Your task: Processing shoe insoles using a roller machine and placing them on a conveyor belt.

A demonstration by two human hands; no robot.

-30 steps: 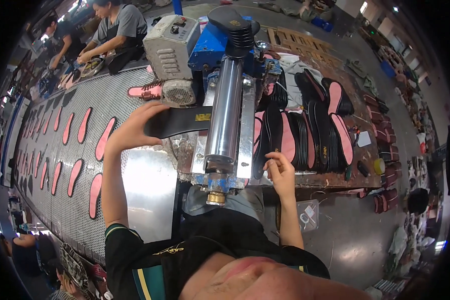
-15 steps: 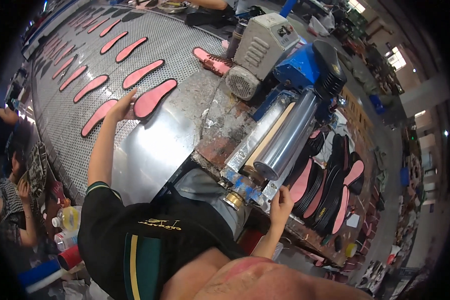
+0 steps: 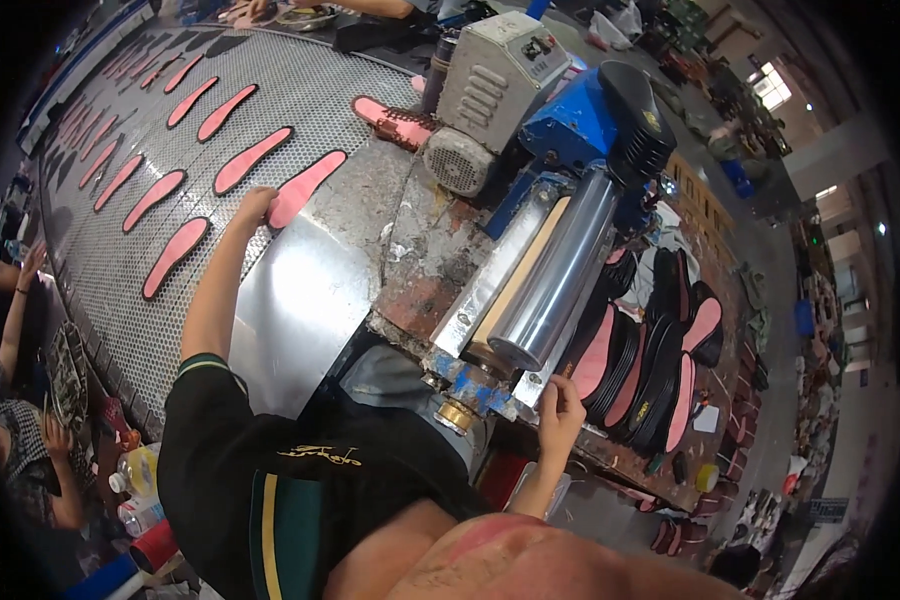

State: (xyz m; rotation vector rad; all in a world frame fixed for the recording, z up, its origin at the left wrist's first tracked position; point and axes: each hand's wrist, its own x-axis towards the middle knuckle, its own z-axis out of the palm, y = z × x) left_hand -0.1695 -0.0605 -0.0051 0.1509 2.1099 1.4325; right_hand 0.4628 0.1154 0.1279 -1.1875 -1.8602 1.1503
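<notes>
Pink insole [image 3: 305, 187], flat, elongated, under left hand [image 3: 255, 203] on perforated metal belt [image 3: 120, 270].

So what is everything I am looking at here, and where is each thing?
Pink insoles: many, pink, laid in rows on the mesh belt, upper left.
Mesh belt: one, grey perforated metal, left half.
Metal sheet: one, shiny steel, between belt and machine.
Roller: one, shiny steel, slanting through the centre.
Blue housing: one, blue, at the roller's top end.
Motor: one, grey, upper centre.
Stacked insoles: a batch, black and pink, standing on edge, right of the roller.
Other people: hands at the far left edge and top edge.
Left hand: touches the near end of a pink insole at the belt's edge.
Right hand: by the roller's lower end, beside the stacked insoles.
</notes>
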